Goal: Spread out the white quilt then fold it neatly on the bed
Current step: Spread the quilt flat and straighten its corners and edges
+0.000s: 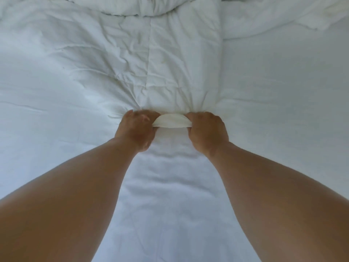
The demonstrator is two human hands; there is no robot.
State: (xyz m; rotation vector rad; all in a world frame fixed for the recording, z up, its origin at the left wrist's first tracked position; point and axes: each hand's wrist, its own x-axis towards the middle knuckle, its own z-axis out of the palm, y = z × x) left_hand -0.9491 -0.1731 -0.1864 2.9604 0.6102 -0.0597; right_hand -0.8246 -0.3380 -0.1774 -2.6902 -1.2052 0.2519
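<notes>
The white quilt lies crumpled across the bed, bunched into a roll at the far edge. Its near edge forms a taut folded band between my hands. My left hand grips the left end of that band with curled fingers. My right hand grips the right end the same way. Both forearms reach forward from the bottom of the view. The quilt's right edge runs straight up from beside my right hand.
The white bed sheet shows smooth to the right of the quilt. More rumpled white bedding lies at the far right corner. White fabric fills the whole view, so the bed's edges are out of sight.
</notes>
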